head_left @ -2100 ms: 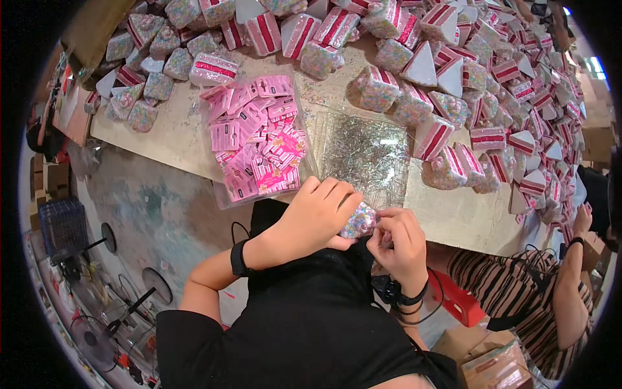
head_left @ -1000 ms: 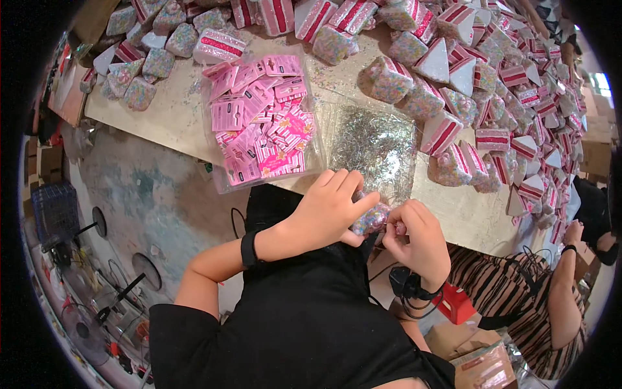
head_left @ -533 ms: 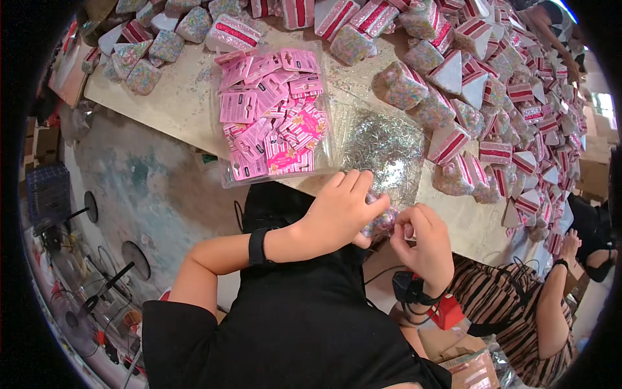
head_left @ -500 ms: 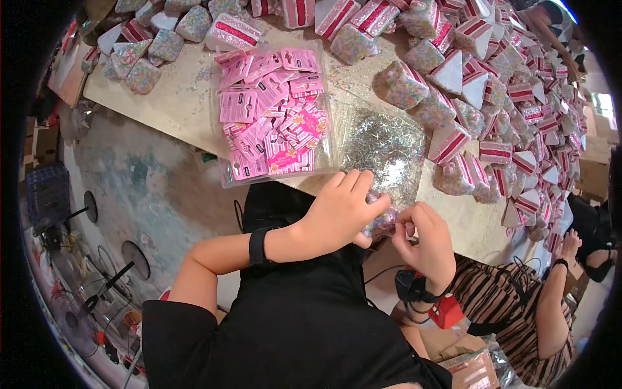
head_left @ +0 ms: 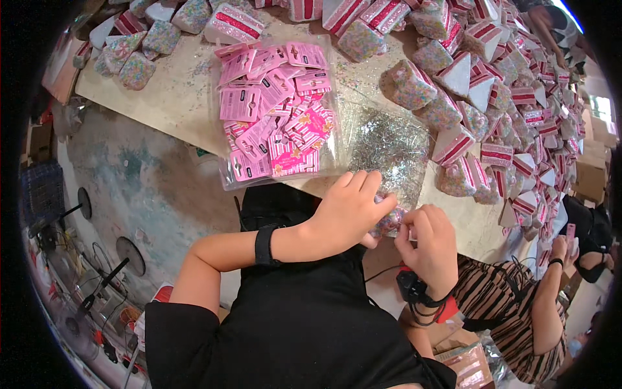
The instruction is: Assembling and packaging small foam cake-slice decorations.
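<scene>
My left hand (head_left: 346,217) is wrapped over a sprinkle-covered toy cake slice (head_left: 389,222), just off the table's near edge. Speckled pastel bits of the slice show between my two hands; the rest is hidden under my left fingers. My right hand (head_left: 429,243) is closed in a pinch against the slice's right side, and what sits between its fingertips is too small to make out. Directly beyond my hands lies a clear tray of loose silver metal pieces (head_left: 389,146). Beside it, a clear plastic tray (head_left: 227,176) holds a heap of pink printed cards (head_left: 275,107).
A large pile of cake slices (head_left: 479,97) covers the table's right and far side. Several more slices (head_left: 139,55) lie at the far left corner. At right, a person in striped clothing (head_left: 505,305) holds something pink. Pedestal stands (head_left: 129,256) occupy the floor at left.
Both hands and the slice have shifted slightly right in the picture, and the right fingertips sit closer against the slice. The neighbouring person's hand has risen with a pink item in it.
</scene>
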Demonstrator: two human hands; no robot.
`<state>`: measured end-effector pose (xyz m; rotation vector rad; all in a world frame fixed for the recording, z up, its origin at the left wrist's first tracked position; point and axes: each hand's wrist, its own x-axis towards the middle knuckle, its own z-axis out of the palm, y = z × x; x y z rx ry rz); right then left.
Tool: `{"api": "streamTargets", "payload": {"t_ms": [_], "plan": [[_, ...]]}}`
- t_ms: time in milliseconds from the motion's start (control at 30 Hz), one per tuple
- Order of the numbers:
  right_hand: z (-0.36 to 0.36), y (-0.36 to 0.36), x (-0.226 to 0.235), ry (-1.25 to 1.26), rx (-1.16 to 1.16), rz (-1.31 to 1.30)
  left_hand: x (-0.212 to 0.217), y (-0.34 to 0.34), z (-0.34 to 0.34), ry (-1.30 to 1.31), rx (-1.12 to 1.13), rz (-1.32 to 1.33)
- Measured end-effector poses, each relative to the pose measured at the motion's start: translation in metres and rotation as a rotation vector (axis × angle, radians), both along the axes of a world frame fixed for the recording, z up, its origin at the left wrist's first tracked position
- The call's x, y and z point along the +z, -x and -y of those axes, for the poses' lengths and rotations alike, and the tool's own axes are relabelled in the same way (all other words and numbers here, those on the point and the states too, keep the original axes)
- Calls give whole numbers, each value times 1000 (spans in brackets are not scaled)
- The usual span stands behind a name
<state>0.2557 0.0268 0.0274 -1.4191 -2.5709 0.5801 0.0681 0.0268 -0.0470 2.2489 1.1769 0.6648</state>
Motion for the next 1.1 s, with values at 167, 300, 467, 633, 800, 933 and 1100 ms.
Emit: {"api": "streamTargets", "payload": {"t_ms": [167, 300, 467, 633, 800, 933, 1100], "plan": [[12, 8, 3, -128, 55, 173, 0, -1, -2, 22, -10, 19], [-2, -6, 4, -70, 112, 93, 3, 2, -4, 14, -17, 8], [-10, -12, 8, -34, 187, 72, 3, 2, -5, 26, -23, 5], [-4, -11, -5, -145, 168, -35, 1, 2, -3, 17, 13, 21], [11, -8, -21, -223, 35, -166, -1, 1, -2, 14, 11, -1], [20, -10, -26, -31, -171, -265, -1, 1, -2, -8, 17, 3], [22, -4, -15, 403, -557, -327, -1, 3, -4, 4, 5, 25]]}}
